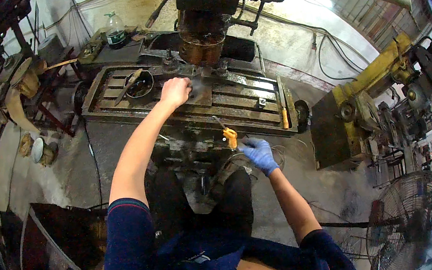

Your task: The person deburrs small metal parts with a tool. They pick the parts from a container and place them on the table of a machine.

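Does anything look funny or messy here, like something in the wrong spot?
One thing looks odd: only the right hand wears a blue glove, while the left hand is bare on a metal plate on the slotted machine table. A plastic bottle also stands among the tools behind the machine.

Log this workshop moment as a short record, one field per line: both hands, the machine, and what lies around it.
left hand: bare, closed, resting on a metal plate on the slotted machine table
right hand: blue glove, at an orange-handled tool by the table's front edge
machine: dark drill head above the plate
on table: round bowl
behind: plastic bottle
lower right: floor fan
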`<act>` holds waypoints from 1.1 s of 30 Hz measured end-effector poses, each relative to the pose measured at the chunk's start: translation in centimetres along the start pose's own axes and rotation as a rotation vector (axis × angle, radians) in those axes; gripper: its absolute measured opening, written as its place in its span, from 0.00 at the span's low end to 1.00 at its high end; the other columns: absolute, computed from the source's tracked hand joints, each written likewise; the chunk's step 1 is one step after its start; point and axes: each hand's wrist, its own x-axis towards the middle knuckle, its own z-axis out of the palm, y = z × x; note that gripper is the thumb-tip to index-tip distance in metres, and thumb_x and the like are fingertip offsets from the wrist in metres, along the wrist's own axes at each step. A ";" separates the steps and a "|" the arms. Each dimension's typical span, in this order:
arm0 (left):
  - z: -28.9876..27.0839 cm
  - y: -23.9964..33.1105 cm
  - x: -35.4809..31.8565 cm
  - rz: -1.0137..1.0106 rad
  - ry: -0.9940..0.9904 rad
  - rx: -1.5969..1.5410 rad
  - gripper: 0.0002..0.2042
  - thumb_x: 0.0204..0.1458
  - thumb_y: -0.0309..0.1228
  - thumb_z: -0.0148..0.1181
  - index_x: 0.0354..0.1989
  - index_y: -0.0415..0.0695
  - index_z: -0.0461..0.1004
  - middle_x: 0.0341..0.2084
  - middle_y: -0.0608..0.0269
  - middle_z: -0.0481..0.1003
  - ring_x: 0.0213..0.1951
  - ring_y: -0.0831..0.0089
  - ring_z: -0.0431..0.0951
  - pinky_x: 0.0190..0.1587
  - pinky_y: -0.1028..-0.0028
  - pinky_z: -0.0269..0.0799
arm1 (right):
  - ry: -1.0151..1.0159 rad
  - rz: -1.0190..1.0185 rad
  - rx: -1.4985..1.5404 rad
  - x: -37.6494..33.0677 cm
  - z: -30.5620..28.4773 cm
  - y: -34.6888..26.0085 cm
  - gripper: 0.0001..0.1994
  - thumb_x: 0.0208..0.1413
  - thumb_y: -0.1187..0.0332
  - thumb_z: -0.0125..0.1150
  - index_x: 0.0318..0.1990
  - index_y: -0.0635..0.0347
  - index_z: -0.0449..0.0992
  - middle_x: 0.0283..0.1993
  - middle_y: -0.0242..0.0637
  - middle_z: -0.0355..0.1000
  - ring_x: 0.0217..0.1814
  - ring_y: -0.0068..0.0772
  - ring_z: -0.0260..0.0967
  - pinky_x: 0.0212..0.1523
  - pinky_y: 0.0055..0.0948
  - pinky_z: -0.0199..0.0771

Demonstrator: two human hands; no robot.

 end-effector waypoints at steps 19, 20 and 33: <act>2.8 2.0 2.8 -0.188 0.172 0.078 0.12 0.45 0.36 0.57 0.33 0.42 0.68 0.24 0.54 0.75 0.27 0.58 0.77 0.33 0.63 0.71 | 0.335 -0.185 0.047 -2.5 -16.6 -7.5 0.13 0.46 0.67 0.62 0.35 0.70 0.75 0.29 0.34 0.74 0.30 0.20 0.67 0.33 0.21 0.68; 2.9 1.9 2.7 -0.180 0.174 0.080 0.13 0.45 0.37 0.57 0.33 0.41 0.68 0.24 0.54 0.76 0.27 0.58 0.77 0.33 0.63 0.71 | 0.347 -0.262 0.104 -2.2 -17.4 -9.1 0.14 0.47 0.66 0.61 0.36 0.70 0.75 0.30 0.33 0.73 0.30 0.20 0.66 0.32 0.21 0.67; 2.0 1.3 3.1 -0.221 0.134 0.040 0.18 0.41 0.39 0.62 0.34 0.39 0.68 0.23 0.51 0.75 0.29 0.56 0.77 0.33 0.62 0.72 | 0.735 -0.821 -0.064 0.5 -27.0 -22.0 0.18 0.51 0.67 0.56 0.49 0.67 0.70 0.49 0.41 0.68 0.50 0.29 0.65 0.52 0.30 0.64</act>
